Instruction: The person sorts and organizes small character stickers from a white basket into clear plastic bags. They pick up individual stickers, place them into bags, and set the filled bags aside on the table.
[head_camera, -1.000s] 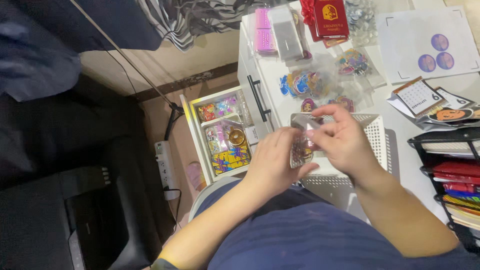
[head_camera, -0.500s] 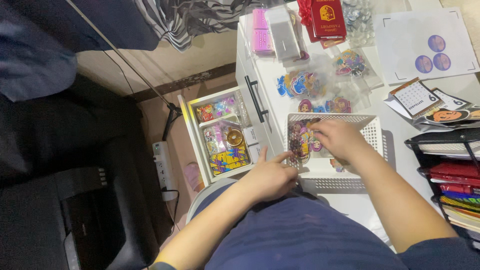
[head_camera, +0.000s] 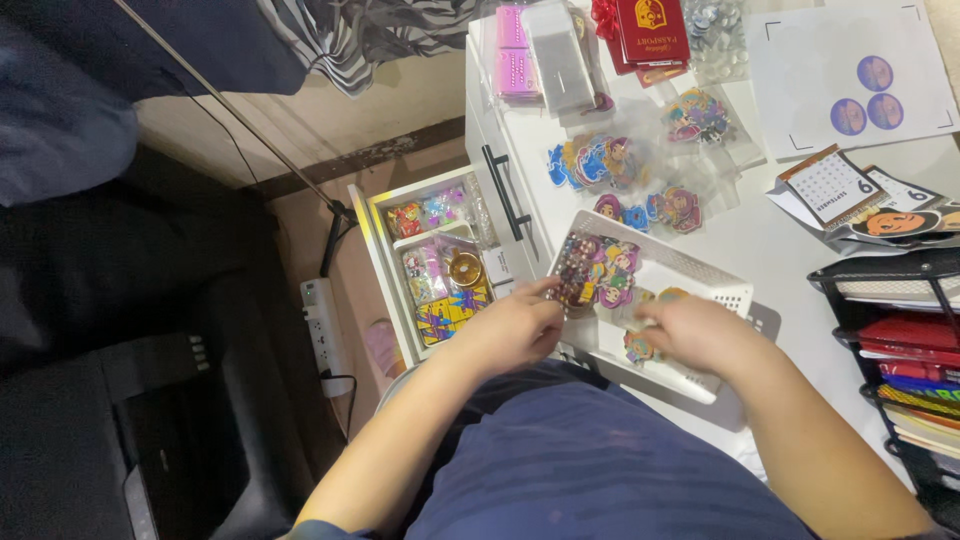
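white basket (head_camera: 700, 275) sits on counter (head_camera: 760, 230) before person, already holding several cartoon stickers (head_camera: 600, 272). left hand (head_camera: 510, 330) pinches sticker packet at basket's near-left edge; right hand (head_camera: 700, 335) curls over sticker inside basket, grip unclear. more bagged stickers (head_camera: 640, 165) lie on counter beyond, seemingly unsorted. drawer (head_camera: 440, 265) open.

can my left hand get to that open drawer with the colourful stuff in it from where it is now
Probably yes. The left hand rests at the near corner of the white basket, and the open drawer lies just to its left with nothing visible between them.
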